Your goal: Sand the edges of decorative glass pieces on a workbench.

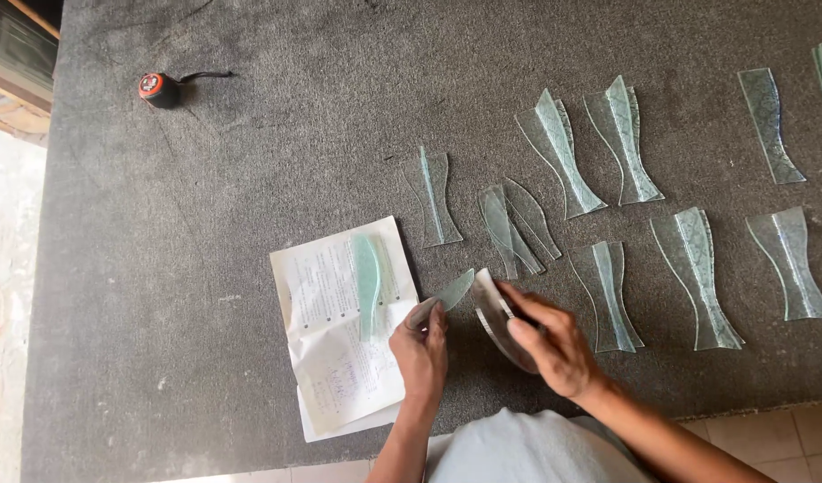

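a wide table (214,268) covered in dark grey, rough felt fills nearly the whole scene. at the near right edge, pale tiled floor (787,443) shows below it. along the left, bright daylight washes out a pale floor (4,295). at the far left corner stands a wooden frame (17,54).

low in the frame's centre i see the left hand (420,351) pinching a narrow curved glass strip (447,296) beside a printed paper sheet (339,331), which carries a greenish glass piece (368,282). the right hand (554,344) grips a second curved glass piece (493,317). paired glass cut-outs (697,277) spread across the right of the dark felt table (250,179); a tape measure (159,88) sits upper left.
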